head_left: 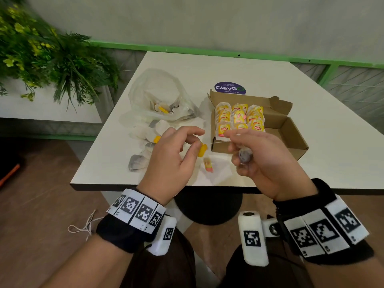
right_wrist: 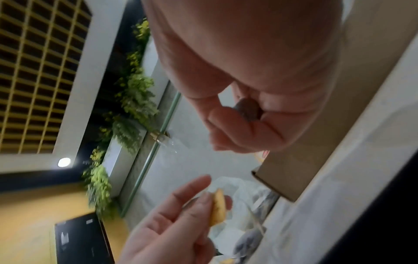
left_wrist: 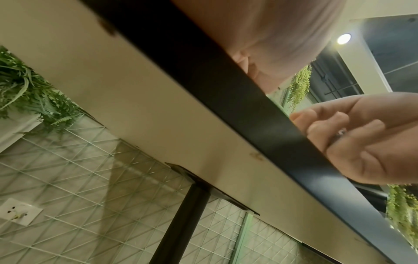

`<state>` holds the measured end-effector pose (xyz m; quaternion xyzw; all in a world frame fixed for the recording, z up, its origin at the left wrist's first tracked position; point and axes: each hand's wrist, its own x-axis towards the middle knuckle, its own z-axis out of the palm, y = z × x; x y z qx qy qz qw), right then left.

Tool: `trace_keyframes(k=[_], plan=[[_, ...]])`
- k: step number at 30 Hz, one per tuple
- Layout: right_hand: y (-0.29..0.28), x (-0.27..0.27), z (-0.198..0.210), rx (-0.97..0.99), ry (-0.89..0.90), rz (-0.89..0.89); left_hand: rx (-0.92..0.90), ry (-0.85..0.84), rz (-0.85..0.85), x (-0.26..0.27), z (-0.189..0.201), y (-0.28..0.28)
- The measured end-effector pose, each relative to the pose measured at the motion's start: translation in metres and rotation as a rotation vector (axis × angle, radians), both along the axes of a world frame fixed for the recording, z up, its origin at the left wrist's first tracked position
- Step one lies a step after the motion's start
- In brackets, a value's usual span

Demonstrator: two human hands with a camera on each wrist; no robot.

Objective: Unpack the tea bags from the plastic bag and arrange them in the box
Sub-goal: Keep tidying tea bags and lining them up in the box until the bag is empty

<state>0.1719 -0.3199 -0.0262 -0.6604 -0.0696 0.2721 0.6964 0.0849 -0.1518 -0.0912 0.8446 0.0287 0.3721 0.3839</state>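
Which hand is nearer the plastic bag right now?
Left. The left hand is just in front of the plastic bag, pinching a yellow tag. The right hand is further right, before the box.

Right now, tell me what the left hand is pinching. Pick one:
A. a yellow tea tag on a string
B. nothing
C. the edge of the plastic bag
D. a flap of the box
A: in the head view the left hand pinches a yellow tag between thumb and finger, its string running across to the right hand, which holds the tea bag; the right wrist view shows the same grip.
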Motion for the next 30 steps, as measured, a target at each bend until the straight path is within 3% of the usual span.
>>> trace_keyframes(k=[9,16,24,28,30], plan=[[-0.014,-0.005,0.007,-0.212,-0.133,0.137,-0.079,0.022,0.056,0.003,0.000,0.002],[-0.024,-0.004,0.016,-0.095,-0.078,0.223,-0.190,0.040,0.199,0.010,-0.004,0.007],[-0.031,0.001,0.017,0.120,0.135,0.092,-0.158,0.088,0.340,0.014,-0.010,0.013],[-0.029,0.002,0.011,0.100,0.100,0.086,-0.041,0.153,0.424,0.013,-0.001,0.006],[-0.022,-0.002,0.007,0.085,0.081,0.125,-0.014,0.092,0.375,0.010,0.004,0.002]])
